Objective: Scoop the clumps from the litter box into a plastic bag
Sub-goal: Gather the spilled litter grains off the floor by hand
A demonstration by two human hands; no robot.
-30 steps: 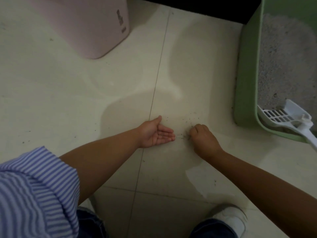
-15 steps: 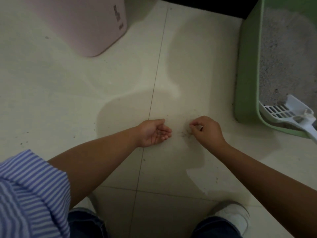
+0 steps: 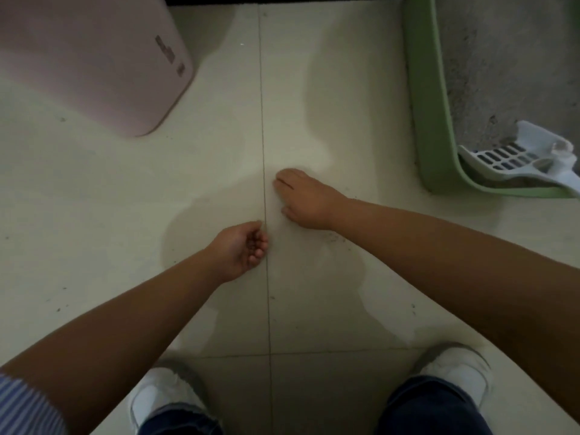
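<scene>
The green litter box (image 3: 422,98) stands at the right, filled with grey litter (image 3: 502,58). A white slotted scoop (image 3: 508,158) lies in its near corner, handle over the rim. No plastic bag is in view. My left hand (image 3: 243,248) rests on the tile floor palm up, fingers curled in a cup round what look like a few dark litter grains. My right hand (image 3: 306,199) lies palm down on the floor just beyond it, fingers straight and touching the tile. Spilled litter grains (image 3: 332,238) are scattered under my right wrist.
A pink plastic bin (image 3: 94,58) stands at the upper left. My two white shoes (image 3: 163,400) (image 3: 455,368) are at the bottom edge. More specks of litter (image 3: 59,307) dot the pale tiles at the left.
My right hand has opened flat and moved left across the floor, beyond my left hand. My left hand's fingers have curled in. The camera has tilted down, so my shoes show.
</scene>
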